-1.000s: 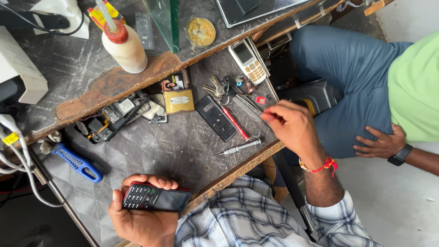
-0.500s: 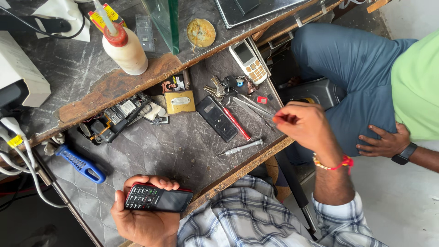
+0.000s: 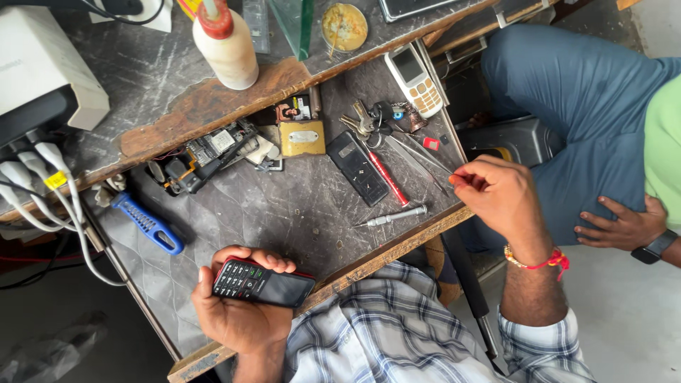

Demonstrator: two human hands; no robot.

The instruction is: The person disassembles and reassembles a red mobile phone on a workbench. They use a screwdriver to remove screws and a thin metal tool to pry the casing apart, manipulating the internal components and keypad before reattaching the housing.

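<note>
My left hand holds a black keypad phone with a red edge face up, just above the near edge of the dark workbench. My right hand hovers at the bench's right edge. Its thumb and forefinger are pinched on the tip of thin metal tweezers, which slant back toward a bunch of keys. Left of that hand lie a red-handled screwdriver and a small silver screwdriver.
A flat black phone part, a gold battery, a dismantled phone, a white keypad phone, a blue-handled tool and a cream bottle lie about. A seated person's hand with a watch rests at right.
My right hand has drawn back from the tools toward the bench's right edge, fingers still pinched. The left hand keeps holding the phone.
</note>
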